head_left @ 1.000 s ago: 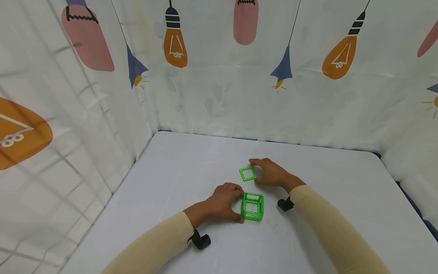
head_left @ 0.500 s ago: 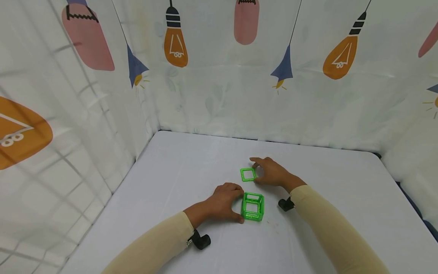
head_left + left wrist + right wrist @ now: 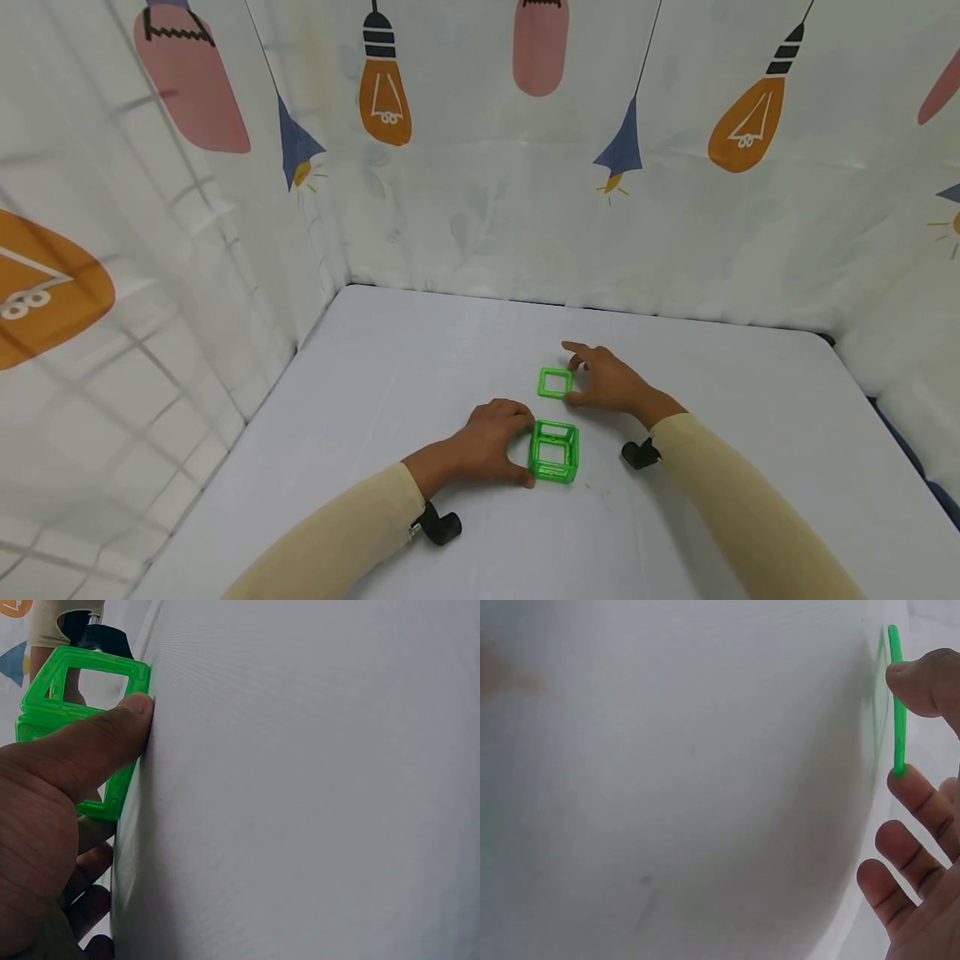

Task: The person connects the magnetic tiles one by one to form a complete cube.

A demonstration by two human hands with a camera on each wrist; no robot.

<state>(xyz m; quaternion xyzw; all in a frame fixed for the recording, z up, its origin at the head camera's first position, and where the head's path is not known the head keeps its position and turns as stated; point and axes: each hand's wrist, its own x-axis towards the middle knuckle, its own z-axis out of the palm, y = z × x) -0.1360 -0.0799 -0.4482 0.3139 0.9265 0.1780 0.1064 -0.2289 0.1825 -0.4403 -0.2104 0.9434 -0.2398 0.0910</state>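
A green open-frame cube (image 3: 554, 477), built from square magnetic tiles, stands on the white table. My left hand (image 3: 491, 444) grips it from the left side; in the left wrist view the thumb (image 3: 112, 739) presses on the frame of the cube (image 3: 37, 716). Farther back, my right hand (image 3: 609, 383) pinches a single green square magnetic tile (image 3: 542, 383) by its right edge. The right wrist view has this tile (image 3: 899, 735) edge-on between thumb and a fingertip, seemingly just above the table, with a faint green reflection beside it. The other right fingers are spread loosely.
The white table (image 3: 420, 350) extends around both hands. Behind it and to the left hang white curtains (image 3: 487, 208) printed with lamps and bulbs. Black wrist cameras (image 3: 440, 527) sit under both forearms. Faint marks show on the cloth right of the cube.
The right hand has turned the tile from tilted to squared up, then shifted right and slightly away from the person with it. The left hand and cube have stayed put.
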